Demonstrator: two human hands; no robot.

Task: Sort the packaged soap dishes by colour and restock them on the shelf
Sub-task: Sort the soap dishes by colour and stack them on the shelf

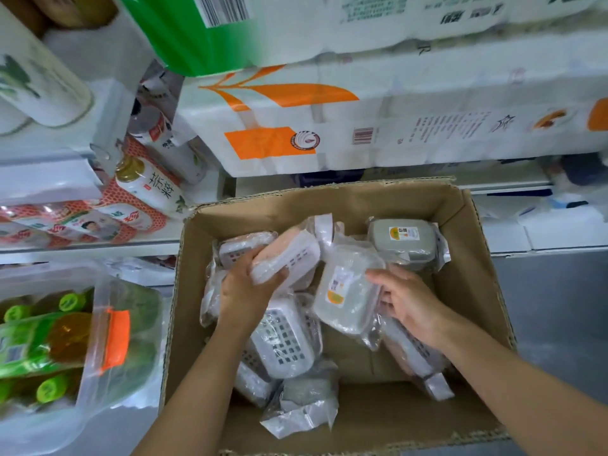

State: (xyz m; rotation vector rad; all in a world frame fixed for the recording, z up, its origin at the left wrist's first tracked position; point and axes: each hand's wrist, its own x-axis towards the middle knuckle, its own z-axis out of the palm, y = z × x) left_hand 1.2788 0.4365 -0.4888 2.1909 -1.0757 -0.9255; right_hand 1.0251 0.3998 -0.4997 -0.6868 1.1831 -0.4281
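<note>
Inside the cardboard box (470, 258), among mixed packaged soap dishes, the left hand (243, 287) gripped a pink soap dish (286, 255) while the right hand (404, 301) held a clear soap dish (345, 291), fingers curled round its edge, presumably to separate colours before shelving

A single head-worn view is given, aimed forward and steeply down from close above; the box (329, 205) is framed centrally, shelves (98, 248) across the top.
</note>
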